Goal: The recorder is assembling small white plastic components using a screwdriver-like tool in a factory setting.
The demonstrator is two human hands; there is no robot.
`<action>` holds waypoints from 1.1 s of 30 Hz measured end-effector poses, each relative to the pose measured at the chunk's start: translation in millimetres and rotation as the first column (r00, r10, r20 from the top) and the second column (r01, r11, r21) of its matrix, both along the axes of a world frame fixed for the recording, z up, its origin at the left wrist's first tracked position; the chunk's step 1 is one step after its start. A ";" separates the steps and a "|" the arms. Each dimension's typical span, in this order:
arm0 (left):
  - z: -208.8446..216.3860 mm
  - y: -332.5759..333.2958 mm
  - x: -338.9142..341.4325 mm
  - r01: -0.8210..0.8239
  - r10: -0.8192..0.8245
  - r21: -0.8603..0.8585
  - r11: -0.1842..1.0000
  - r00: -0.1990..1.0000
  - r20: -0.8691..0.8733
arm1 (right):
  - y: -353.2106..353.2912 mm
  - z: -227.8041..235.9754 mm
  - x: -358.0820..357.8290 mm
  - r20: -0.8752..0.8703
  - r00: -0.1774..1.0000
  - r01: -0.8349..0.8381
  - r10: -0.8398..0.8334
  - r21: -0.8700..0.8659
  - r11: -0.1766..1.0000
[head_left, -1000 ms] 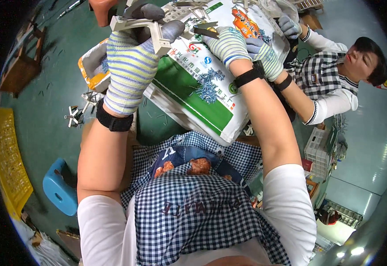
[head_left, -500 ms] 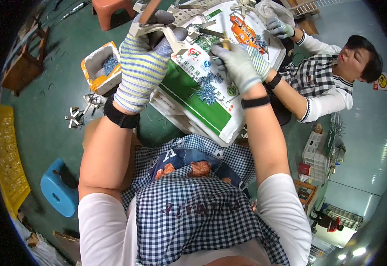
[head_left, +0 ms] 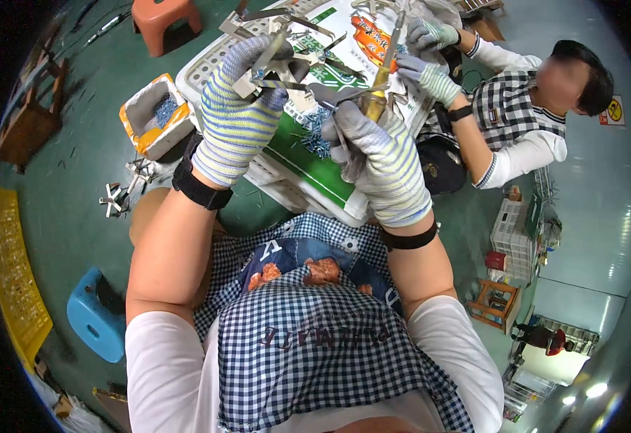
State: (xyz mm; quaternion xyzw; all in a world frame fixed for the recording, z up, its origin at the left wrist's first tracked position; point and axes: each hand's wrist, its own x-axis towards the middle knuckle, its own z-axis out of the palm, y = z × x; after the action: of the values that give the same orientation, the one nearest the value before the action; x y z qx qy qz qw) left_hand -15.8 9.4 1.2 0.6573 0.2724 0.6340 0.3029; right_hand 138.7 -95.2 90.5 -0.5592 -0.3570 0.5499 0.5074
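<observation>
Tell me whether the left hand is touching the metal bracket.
Touching. The head view shows the left hand with gloved fingers wrapped around the metal bracket.

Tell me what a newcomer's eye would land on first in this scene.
First, the two striped work gloves at the top centre: the left hand grips a grey metal bracket assembly, while the right hand holds a yellow-handled screwdriver against it. Beneath them lies a printed green-and-white sack with small screws scattered on it. At the upper right, a co-worker's gloved hands handle similar parts.
</observation>
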 end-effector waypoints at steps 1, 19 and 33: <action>-1.6 1.8 1.8 -0.029 0.030 0.028 0.999 1.000 -0.006 | 0.6 -0.2 -2.5 0.011 1.000 -0.005 0.005 0.025 1.000; -12.0 -2.9 2.6 -0.113 0.120 0.071 0.991 0.987 -0.107 | 10.8 7.9 -1.2 -0.048 0.996 -0.074 0.069 -0.113 0.991; 20.9 -12.7 3.0 0.338 -0.365 -0.182 0.924 0.920 -0.143 | 12.1 -27.0 36.7 -0.238 0.968 -0.095 0.074 -0.076 0.993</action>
State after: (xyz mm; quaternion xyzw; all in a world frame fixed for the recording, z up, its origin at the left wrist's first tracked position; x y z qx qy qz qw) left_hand -12.8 -3.3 22.1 0.7232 0.2234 0.4863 0.4366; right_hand 175.3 -83.1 63.6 -0.4960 -0.2937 0.6484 0.4973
